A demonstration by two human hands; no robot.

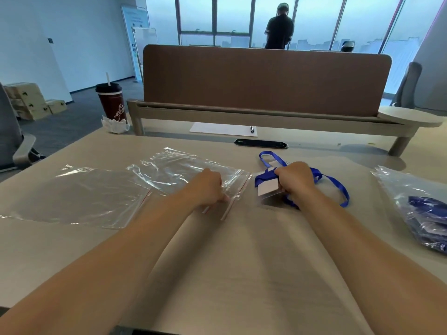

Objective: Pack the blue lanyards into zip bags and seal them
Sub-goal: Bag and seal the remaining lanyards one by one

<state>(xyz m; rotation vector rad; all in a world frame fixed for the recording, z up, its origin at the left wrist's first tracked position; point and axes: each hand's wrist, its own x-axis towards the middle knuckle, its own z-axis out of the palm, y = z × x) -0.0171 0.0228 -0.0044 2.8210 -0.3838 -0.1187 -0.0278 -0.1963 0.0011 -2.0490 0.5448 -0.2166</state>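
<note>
My right hand (296,181) grips a bunched blue lanyard (329,187) with a clear badge holder and white card (267,189), just right of the table's middle. Ribbon loops trail out behind and to the right of the hand. My left hand (209,188) pinches the zip edge of an empty clear zip bag (179,168) lying flat; the bag's mouth faces the lanyard. A second empty zip bag (79,194) lies flat to the left. At the right edge a zip bag holding blue lanyards (420,209) rests on the table.
A dark cup with a straw (110,101) and crumpled tissue stand at the far left of the table (242,274). A sheet of paper with a pen (223,129) lies under the brown desk divider (261,78). A black cable port (261,143) sits behind the lanyard. A person stands by the windows.
</note>
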